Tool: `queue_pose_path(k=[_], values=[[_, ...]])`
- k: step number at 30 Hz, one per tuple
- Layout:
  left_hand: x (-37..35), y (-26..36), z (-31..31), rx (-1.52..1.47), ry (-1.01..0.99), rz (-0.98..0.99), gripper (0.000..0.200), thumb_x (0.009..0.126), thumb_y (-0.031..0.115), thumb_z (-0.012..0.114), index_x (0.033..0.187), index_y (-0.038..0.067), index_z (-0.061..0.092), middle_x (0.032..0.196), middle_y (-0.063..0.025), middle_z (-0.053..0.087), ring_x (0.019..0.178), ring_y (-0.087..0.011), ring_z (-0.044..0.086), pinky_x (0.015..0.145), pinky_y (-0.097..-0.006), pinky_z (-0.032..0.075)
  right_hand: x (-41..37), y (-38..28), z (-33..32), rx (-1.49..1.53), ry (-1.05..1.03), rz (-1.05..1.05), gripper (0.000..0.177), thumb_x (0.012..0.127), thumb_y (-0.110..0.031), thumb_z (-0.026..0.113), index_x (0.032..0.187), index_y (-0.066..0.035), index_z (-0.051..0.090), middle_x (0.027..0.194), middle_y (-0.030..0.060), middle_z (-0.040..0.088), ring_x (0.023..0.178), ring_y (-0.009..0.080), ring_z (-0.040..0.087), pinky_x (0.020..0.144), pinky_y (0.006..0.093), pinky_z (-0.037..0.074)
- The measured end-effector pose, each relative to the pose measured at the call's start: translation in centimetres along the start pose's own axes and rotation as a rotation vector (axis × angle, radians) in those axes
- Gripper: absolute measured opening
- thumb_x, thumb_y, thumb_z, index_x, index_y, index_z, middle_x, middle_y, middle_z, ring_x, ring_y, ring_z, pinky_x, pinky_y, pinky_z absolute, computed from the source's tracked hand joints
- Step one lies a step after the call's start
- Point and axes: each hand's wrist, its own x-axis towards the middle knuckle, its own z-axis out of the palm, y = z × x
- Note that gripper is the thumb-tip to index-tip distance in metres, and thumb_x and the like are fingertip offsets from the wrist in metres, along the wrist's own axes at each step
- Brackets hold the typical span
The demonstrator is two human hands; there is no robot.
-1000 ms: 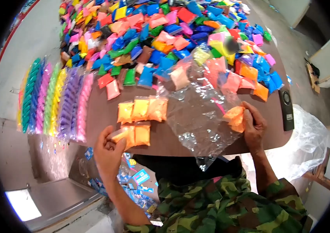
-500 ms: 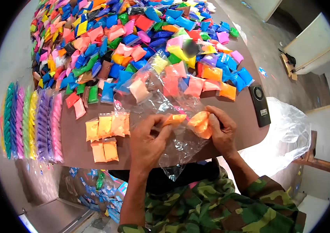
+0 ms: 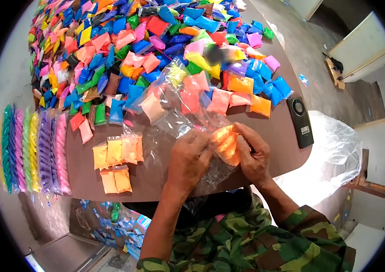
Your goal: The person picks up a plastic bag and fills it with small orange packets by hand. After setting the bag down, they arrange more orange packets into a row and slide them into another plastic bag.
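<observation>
Near the table's front edge, my right hand (image 3: 255, 156) grips several orange packets (image 3: 227, 144) stacked together between thumb and fingers. My left hand (image 3: 189, 158) is closed at the left side of these packets; what its fingertips pinch is hidden. A large clear plastic bag (image 3: 174, 121) lies crumpled behind and under both hands. To the left, light orange packets (image 3: 115, 150) rest in two rows on the brown table (image 3: 151, 179).
A big heap of colourful packets (image 3: 124, 59) covers the back of the table. Long twisted coloured packs (image 3: 44, 152) line the left edge. A black phone-like device (image 3: 300, 122) lies at the right edge, with clear plastic sheeting (image 3: 333, 156) beyond it.
My left hand has moved right, up against the orange packets in my right hand. The orange packet it held apart before no longer shows separately. The view has shifted slightly.
</observation>
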Motion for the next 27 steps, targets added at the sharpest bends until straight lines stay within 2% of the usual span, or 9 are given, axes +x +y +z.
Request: queue_pose_path(k=[4,7,10,16,19,23,27], values=[[0.3,0.0,0.3,-0.003,0.0,0.03,0.031,0.083,0.001,0.077,0.113,0.006,0.074,0.102,-0.0154,0.071,0.093,-0.0366,0.07,0.082,-0.0433,0.057,0.4,-0.6,0.0,-0.043,-0.033,-0.068,0.032,0.101,-0.005,0.067,0.132,-0.002,0.072,0.132,0.0197,0.072,0.124,0.0321,0.069,0.103,0.0385,0.055],[0.3,-0.5,0.1,-0.127,-0.051,-0.042,0.024,0.088,0.001,0.077,0.112,0.005,0.075,0.101,-0.0144,0.073,0.089,-0.0327,0.072,0.077,-0.0382,0.057,0.5,-0.7,-0.1,-0.057,-0.045,-0.084,0.032,0.1,-0.005,0.067,0.132,-0.002,0.073,0.133,0.0201,0.072,0.124,0.0331,0.069,0.104,0.0392,0.054],[0.1,0.3,-0.6,-0.171,-0.05,-0.088,0.027,0.089,0.001,0.078,0.115,0.006,0.075,0.103,-0.0149,0.073,0.09,-0.0337,0.072,0.078,-0.0384,0.057,0.4,-0.8,0.1,-0.05,-0.044,-0.076,0.031,0.1,-0.005,0.067,0.13,-0.001,0.073,0.133,0.0202,0.071,0.124,0.0329,0.069,0.103,0.0389,0.055],[-0.3,0.0,-0.3,0.054,-0.029,0.096,0.028,0.092,0.004,0.075,0.119,0.007,0.075,0.107,-0.0147,0.073,0.095,-0.036,0.072,0.081,-0.0408,0.058,0.5,-0.8,0.2,-0.054,-0.046,-0.084,0.028,0.101,-0.005,0.065,0.127,0.001,0.074,0.132,0.0203,0.072,0.122,0.0317,0.07,0.101,0.0377,0.056],[-0.4,0.1,-0.7,0.045,-0.042,0.108,0.026,0.093,0.006,0.074,0.119,0.006,0.075,0.109,-0.0165,0.072,0.096,-0.0385,0.071,0.082,-0.0425,0.058,0.3,-1.1,0.3,-0.031,-0.043,-0.067,0.027,0.102,-0.006,0.064,0.126,0.002,0.074,0.131,0.02,0.072,0.121,0.0306,0.07,0.101,0.0374,0.056],[-1.3,-0.2,-0.5,-0.024,0.052,0.052,0.027,0.091,0.003,0.076,0.118,0.004,0.075,0.108,-0.0157,0.073,0.09,-0.0321,0.072,0.079,-0.0386,0.058,0.3,-0.6,0.3,-0.057,-0.042,-0.088,0.027,0.104,-0.007,0.063,0.127,0.003,0.073,0.132,0.0193,0.072,0.121,0.0298,0.07,0.102,0.0369,0.055],[-4.3,1.7,-4.9,0.058,0.202,-0.092,0.027,0.09,0.001,0.079,0.117,0.003,0.074,0.107,-0.0123,0.074,0.086,-0.0236,0.07,0.076,-0.0339,0.057,0.2,-0.4,0.3,-0.025,-0.04,-0.077,0.028,0.104,-0.007,0.062,0.128,0.002,0.072,0.133,0.0186,0.071,0.122,0.0291,0.07,0.103,0.0362,0.055]])
